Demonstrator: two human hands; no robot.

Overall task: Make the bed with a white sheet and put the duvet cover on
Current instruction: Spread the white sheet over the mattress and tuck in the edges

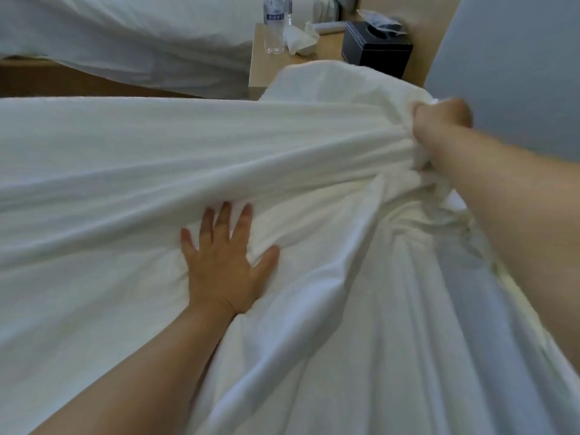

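Note:
White bedding covers the bed across the whole view, drawn into long folds that run toward the upper right. My left hand lies flat on the fabric near the middle, fingers spread and straight, pressing it down. My right hand is raised at the upper right and grips a bunched corner of the white fabric in a fist, pulling the folds taut. More white cloth hangs in pleats below that hand toward the bottom right. I cannot tell whether the gripped cloth is the sheet or the duvet cover.
A wooden bedside table stands behind the bed with a clear plastic bottle, crumpled tissue and a black tissue box. A second white bed lies at the upper left. A pale wall is on the right.

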